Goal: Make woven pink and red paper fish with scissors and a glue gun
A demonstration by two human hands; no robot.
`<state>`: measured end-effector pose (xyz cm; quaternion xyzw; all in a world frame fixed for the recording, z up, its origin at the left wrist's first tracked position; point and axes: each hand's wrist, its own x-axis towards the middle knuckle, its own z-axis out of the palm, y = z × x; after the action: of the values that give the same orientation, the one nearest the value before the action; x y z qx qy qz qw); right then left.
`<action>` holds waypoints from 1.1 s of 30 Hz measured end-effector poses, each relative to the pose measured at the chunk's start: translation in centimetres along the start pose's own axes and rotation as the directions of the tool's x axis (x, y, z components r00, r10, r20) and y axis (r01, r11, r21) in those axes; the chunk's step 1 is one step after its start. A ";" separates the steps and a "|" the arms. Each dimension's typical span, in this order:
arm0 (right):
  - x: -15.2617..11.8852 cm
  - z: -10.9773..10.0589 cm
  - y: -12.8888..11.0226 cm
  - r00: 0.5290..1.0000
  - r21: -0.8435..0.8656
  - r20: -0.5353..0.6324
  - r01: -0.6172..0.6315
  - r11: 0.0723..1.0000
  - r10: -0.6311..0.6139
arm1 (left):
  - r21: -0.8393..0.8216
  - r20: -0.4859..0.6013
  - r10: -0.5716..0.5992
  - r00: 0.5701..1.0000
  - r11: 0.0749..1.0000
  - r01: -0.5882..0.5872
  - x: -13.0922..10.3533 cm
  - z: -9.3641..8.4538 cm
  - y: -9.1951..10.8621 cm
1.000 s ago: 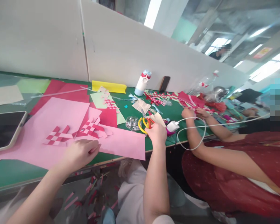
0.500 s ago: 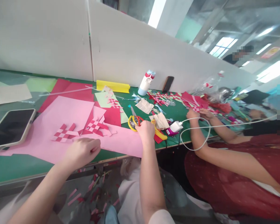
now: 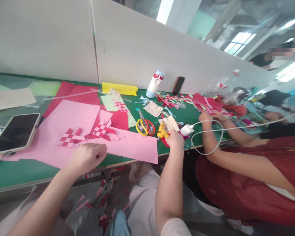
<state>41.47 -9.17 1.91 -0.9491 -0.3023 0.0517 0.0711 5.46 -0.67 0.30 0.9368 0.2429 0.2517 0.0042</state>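
My right hand [image 3: 175,140] is closed round the handle of a yellow glue gun [image 3: 162,131], whose nozzle points left and down. Left of it lie scissors [image 3: 145,127] with yellow and red handles. My left hand [image 3: 90,155] rests curled at the near edge of the pink paper [image 3: 76,113]; whether its fingers hold anything is hidden. Just beyond it are two woven red-and-pink paper fish, one [image 3: 70,137] at the left and one with an eye [image 3: 103,130] at the right.
A phone [image 3: 14,132] lies at the left. A white bottle [image 3: 154,86] and a dark phone [image 3: 178,86] stand by the partition [image 3: 127,49]. At the right, a person's hands [image 3: 206,118] work on woven paper. A white cable [image 3: 221,131] loops near their arm.
My right hand has moved right, from beside the scissors to the glue gun, and gripped it. The scissors now lie uncovered. My left hand has hardly moved.
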 end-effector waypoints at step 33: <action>-7.1 0.2 -11.8 0.556 0.913 0.109 0.271 0.304 -0.824 | 0.076 0.189 0.089 0.978 0.992 -0.105 -3.6 -0.7 3.9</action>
<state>28.98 -3.77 4.09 -0.5535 -0.5705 0.4360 0.4220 4.19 -5.78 -0.30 0.9663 0.2059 0.1527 -0.0255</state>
